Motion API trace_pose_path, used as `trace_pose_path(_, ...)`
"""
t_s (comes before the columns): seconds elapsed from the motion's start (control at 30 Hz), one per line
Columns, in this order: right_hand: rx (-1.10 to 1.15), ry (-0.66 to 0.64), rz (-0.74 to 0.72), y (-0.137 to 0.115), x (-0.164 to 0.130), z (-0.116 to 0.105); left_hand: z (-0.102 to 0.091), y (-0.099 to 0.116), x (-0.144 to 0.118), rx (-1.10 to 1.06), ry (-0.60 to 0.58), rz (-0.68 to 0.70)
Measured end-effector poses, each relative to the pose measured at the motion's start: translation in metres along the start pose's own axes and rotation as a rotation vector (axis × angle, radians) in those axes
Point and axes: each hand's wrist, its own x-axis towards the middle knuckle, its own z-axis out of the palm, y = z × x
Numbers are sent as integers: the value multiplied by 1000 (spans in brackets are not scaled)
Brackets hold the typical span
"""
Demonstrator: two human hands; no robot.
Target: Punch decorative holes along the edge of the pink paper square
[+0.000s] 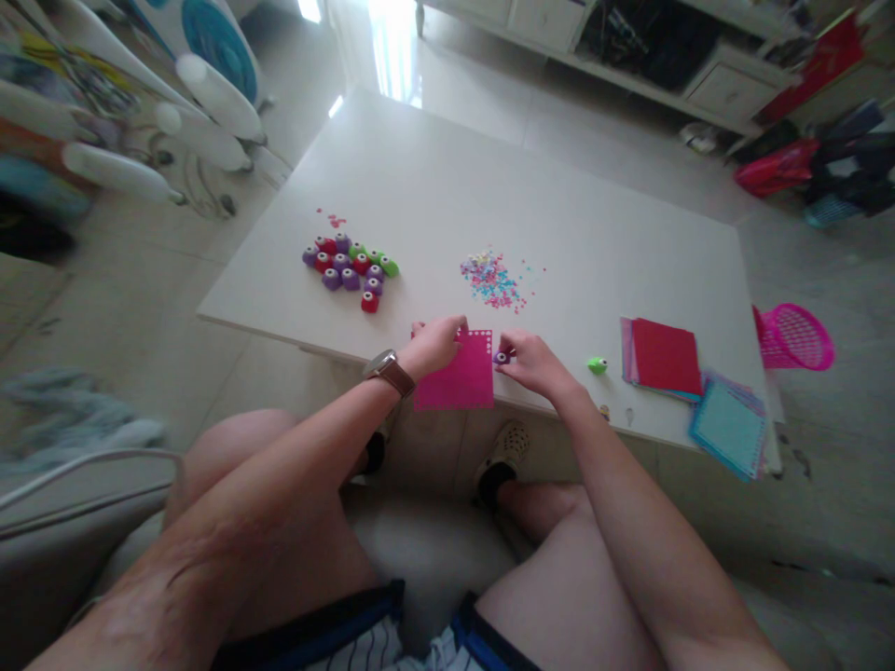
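A bright pink sheet of paper (pixel 461 377) lies at the near table edge and hangs partly over it. Small punched holes run along its top edge and upper right corner. My left hand (pixel 437 343), a watch on its wrist, is closed on the sheet's upper part, with some fingers hidden. At the right edge of the sheet my right hand (pixel 532 362) grips a small purple craft punch (pixel 502 358) between thumb and fingers. Whether the paper sits in the punch's slot cannot be made out.
Several purple, red and green punches (pixel 350 267) cluster at the left. Colourful confetti (pixel 493 280) is heaped mid-table. To the right are a green punch (pixel 597 365), red paper (pixel 664 359) and blue sheets (pixel 728 426). A pink basket (pixel 797 337) stands beyond the white table (pixel 594 214).
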Motion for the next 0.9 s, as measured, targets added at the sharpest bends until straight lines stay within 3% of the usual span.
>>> trace_pose_path(0.9,95,-27,-61,-3,-1,2,5,-3,3,13,14,15)
